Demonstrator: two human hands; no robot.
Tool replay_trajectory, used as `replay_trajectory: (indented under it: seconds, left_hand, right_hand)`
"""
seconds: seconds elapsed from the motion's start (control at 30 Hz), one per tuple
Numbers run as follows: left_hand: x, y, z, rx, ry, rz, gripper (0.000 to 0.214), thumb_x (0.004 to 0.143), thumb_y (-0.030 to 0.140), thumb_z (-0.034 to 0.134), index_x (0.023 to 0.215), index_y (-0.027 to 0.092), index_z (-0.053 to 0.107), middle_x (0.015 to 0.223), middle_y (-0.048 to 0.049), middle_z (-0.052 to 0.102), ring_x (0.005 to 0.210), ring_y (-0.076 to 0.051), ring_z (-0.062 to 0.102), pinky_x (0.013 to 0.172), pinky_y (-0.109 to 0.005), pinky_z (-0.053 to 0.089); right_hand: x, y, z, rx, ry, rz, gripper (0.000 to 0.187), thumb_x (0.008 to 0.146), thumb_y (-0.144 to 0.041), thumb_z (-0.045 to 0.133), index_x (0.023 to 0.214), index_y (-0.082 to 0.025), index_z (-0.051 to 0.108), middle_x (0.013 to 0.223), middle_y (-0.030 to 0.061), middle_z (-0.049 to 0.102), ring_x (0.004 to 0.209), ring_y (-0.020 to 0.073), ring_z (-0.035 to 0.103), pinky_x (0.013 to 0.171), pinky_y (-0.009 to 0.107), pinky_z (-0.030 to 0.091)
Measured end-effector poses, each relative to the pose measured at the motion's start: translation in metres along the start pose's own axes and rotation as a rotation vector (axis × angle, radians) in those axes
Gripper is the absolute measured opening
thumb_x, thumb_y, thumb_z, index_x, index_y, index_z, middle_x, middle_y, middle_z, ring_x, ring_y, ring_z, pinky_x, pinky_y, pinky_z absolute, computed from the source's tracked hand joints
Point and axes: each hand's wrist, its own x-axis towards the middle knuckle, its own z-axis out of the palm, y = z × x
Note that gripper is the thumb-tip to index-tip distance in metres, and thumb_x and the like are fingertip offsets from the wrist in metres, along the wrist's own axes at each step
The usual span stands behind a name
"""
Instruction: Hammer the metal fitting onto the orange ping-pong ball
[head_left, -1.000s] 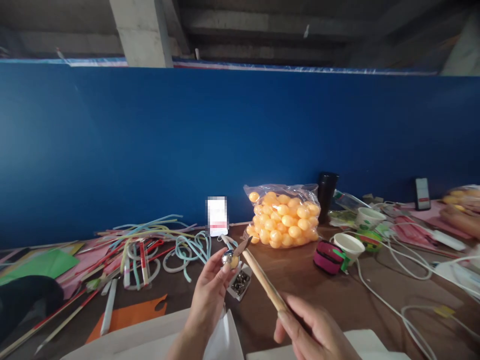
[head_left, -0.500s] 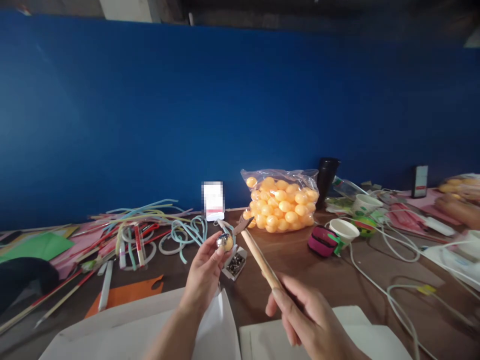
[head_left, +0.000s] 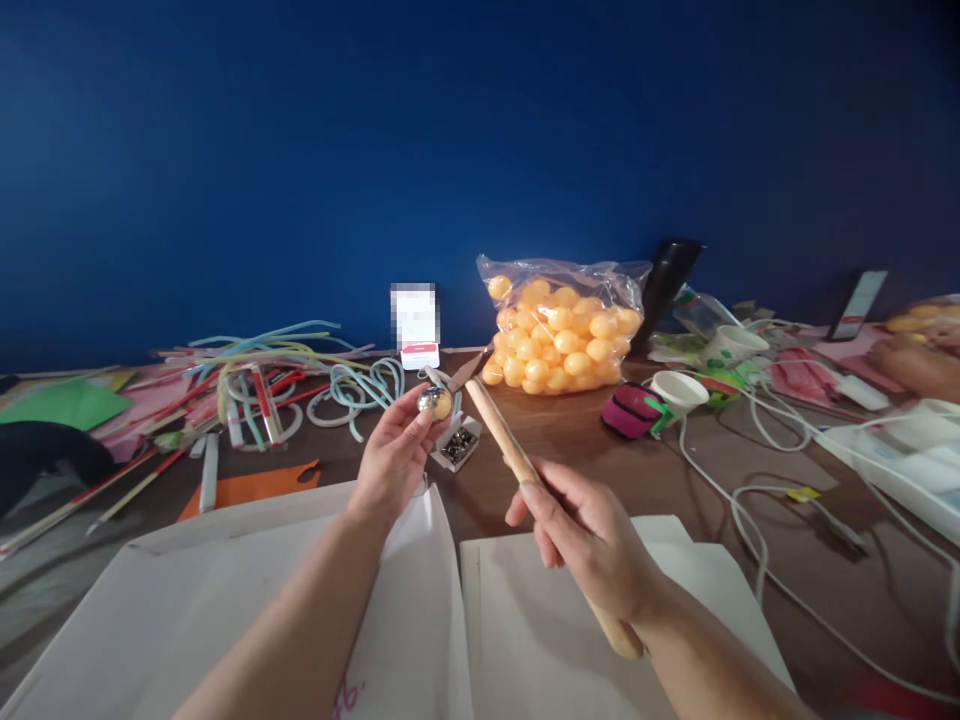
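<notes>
Evidently, in the head view, both hands were occupied, held up above the counter (head_left: 562,440). The left hand (head_left: 391,450) had its grip closed on a small shiny ball (head_left: 435,403), silvery with a yellowish side, pinched at the fingertips, presumably so that most of its surface stayed exposed. The right hand (head_left: 581,525) had its grip wrapped around the wooden handle of a hammer (head_left: 495,425) partway along, the butt jutting out below the palm; that hold probably traded reach for control. The hammer's dark head pointed up and forward, just beside the ball; whether they touched, I could not tell. A little box of dark metal bits (head_left: 459,445) sat just by the left hand, seemingly placed for easy reach. White papers (head_left: 247,580) lay beneath the forearms, perhaps to cover the surface. Farther back, a clear bag of orange balls (head_left: 562,340) stood near the blue panel (head_left: 300,180), its plastic apparently keeping them from rolling. Pale tubes (head_left: 367,385) lay loosely coiled left of it.
</notes>
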Motion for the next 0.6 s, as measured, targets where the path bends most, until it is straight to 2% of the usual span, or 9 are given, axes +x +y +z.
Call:
replay_trajectory:
  seconds: [0.13,0.33,0.6]
  left_hand:
    - [-0.0008,0.0001,-0.0004,0.011,-0.004,0.004,0.031,0.077,0.022,0.072,0.108,0.020,0.069,0.103,-0.0050,0.070,0.094,-0.017,0.066,0.091,-0.033,0.049]
    - [-0.0015,-0.0012,0.0001,0.021,-0.032,0.020,0.031,0.079,0.021,0.071,0.110,0.019,0.068,0.108,-0.0048,0.068,0.095,-0.016,0.065,0.092,-0.032,0.049]
    - [-0.0012,-0.0013,-0.0010,0.056,-0.050,0.013,0.032,0.078,0.022,0.071,0.110,0.022,0.068,0.110,-0.0043,0.068,0.097,-0.016,0.065,0.093,-0.032,0.050]
  right_hand:
    - [-0.0007,-0.0009,0.0007,-0.003,0.013,-0.016,0.029,0.098,-0.040,0.044,0.096,-0.016,0.061,0.077,0.0017,0.067,0.043,0.0069,0.048,0.043,0.020,0.040]
    - [-0.0027,-0.0028,0.0010,-0.068,-0.020,-0.016,0.029,0.099,-0.037,0.044,0.084,-0.018,0.060,0.050,-0.0068,0.050,0.042,0.0090,0.049,0.044,0.019,0.041]
    - [-0.0022,-0.0035,0.0013,-0.082,-0.023,-0.020,0.027,0.099,-0.035,0.045,0.082,-0.018,0.059,0.050,-0.0082,0.047,0.042,0.0082,0.047,0.045,0.018,0.039]
